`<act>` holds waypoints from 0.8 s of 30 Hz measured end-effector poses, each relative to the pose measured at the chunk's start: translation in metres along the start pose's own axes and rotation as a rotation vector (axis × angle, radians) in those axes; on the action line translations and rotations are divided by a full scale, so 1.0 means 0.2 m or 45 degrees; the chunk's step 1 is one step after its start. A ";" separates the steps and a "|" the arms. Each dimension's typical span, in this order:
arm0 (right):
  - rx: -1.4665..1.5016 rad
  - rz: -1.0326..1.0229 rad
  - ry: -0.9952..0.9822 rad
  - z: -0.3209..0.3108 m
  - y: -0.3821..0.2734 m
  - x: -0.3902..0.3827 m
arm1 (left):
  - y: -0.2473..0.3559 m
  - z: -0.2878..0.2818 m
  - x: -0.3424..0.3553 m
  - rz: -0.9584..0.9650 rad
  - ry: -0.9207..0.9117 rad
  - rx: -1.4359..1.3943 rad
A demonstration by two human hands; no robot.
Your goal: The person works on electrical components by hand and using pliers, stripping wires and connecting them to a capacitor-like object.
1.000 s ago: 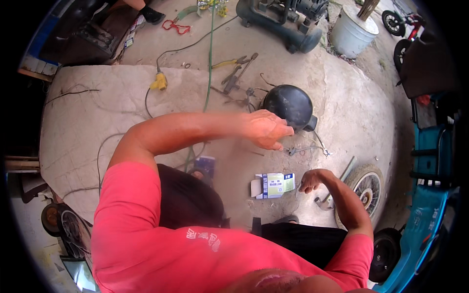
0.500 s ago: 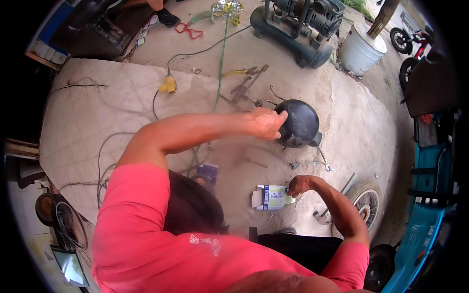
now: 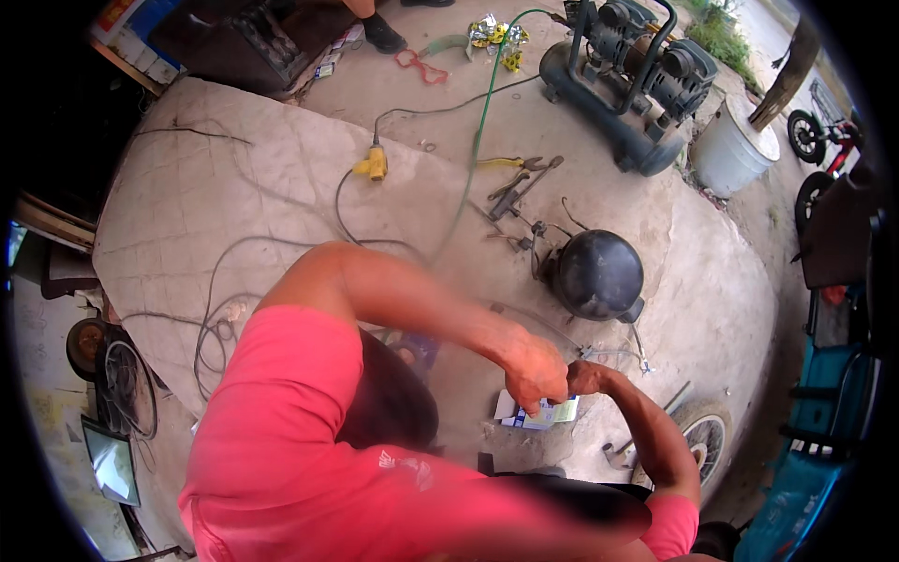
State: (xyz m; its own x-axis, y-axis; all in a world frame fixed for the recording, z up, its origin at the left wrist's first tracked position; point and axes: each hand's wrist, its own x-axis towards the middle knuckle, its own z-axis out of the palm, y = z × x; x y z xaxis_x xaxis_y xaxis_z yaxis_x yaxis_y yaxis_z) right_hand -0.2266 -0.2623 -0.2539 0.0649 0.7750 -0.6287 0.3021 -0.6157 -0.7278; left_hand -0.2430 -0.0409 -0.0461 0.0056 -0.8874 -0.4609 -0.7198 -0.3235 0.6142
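Note:
My right hand [image 3: 587, 377] is curled at the upper right edge of a small white, blue and pale green cardboard box [image 3: 560, 415], its fingers closed on it. The flaps at the box's left end stand out. From the left my left hand [image 3: 537, 375] reaches across the top of the box, fingers bent downward and meeting the right hand. Whatever lies between its fingers is hidden. A little beyond both hands sits a black, rounded, dome-like body [image 3: 599, 274] with thin tubes and a short cable.
Pliers with yellow handles [image 3: 506, 162] and other tools lie beyond the dome. An air compressor [image 3: 623, 84] stands at the far right, near a white bucket [image 3: 737, 150]. A yellow socket block [image 3: 372, 164] and cables cross the floor. A spoked wheel [image 3: 704, 445] lies right.
My left hand has left the black dome and come down to the box beside my right hand. The right hand stays by the box. The whole view has shifted and turned slightly.

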 end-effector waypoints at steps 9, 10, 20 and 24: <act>0.157 0.150 0.011 0.03 0.00 0.02 | -0.29 0.04 0.03 -0.198 0.079 -0.188; 0.128 0.224 0.003 0.04 -0.02 0.01 | -0.41 0.08 0.04 -0.267 0.099 -0.187; 0.135 0.266 0.026 0.00 -0.19 -0.02 | -1.35 0.25 -0.46 -0.945 0.162 -0.151; 0.146 0.232 0.047 -0.04 -0.23 -0.03 | -1.49 0.21 -0.81 -1.217 0.323 -0.161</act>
State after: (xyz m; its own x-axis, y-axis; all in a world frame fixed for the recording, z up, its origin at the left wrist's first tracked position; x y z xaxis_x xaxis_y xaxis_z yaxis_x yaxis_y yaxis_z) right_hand -0.2330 -0.2370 -0.2151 0.1439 0.6525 -0.7440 0.1718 -0.7569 -0.6306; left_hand -0.0586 0.2135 -0.1812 0.7032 -0.2746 -0.6559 -0.2559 -0.9583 0.1268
